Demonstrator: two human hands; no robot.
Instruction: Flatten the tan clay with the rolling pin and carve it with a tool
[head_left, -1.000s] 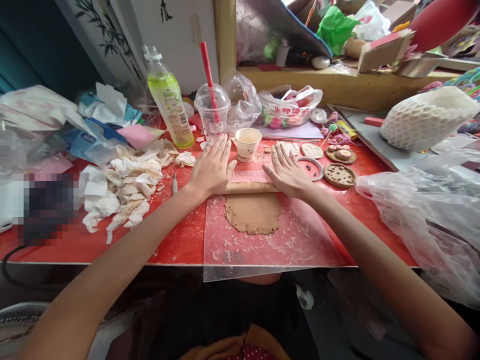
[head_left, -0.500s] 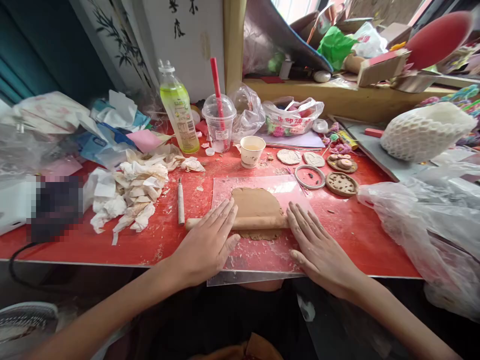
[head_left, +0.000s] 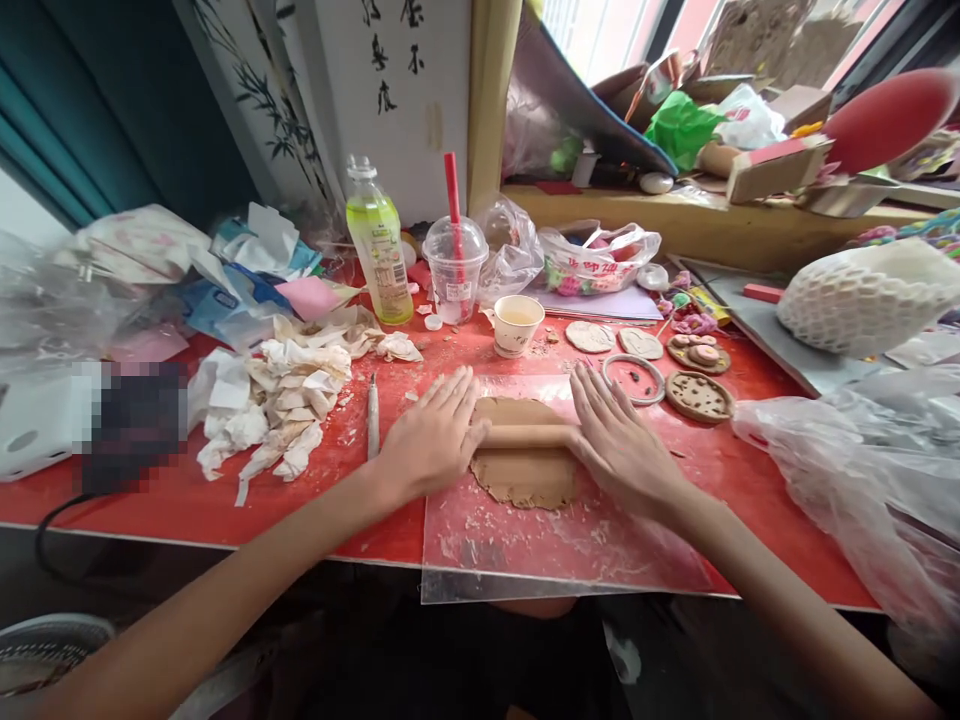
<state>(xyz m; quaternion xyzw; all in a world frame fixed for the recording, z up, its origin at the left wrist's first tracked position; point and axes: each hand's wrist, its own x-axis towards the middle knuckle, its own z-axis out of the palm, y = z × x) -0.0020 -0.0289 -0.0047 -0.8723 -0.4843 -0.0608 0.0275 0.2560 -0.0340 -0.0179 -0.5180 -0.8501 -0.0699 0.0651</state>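
Observation:
A flattened brown clay slab lies on a clear plastic sheet. Across the slab runs a wooden rolling pin. My left hand rests flat on the pin's left end, fingers stretched out. Over the right end lies my right hand, also flat with fingers extended. Both hands cover the pin's ends, so only its middle shows. Clay shows in front of and behind the pin. To the left of my left hand is a slim pale tool with a pointed tip.
Behind the slab stand a paper cup, a plastic cup with a red straw and a green bottle. Crumpled tissues lie left. Clay discs and a ring sit right, near plastic bags.
My hands have pushed the rolling pin away from me over the clay, so more of the slab shows on the near side. The camera view has shifted slightly.

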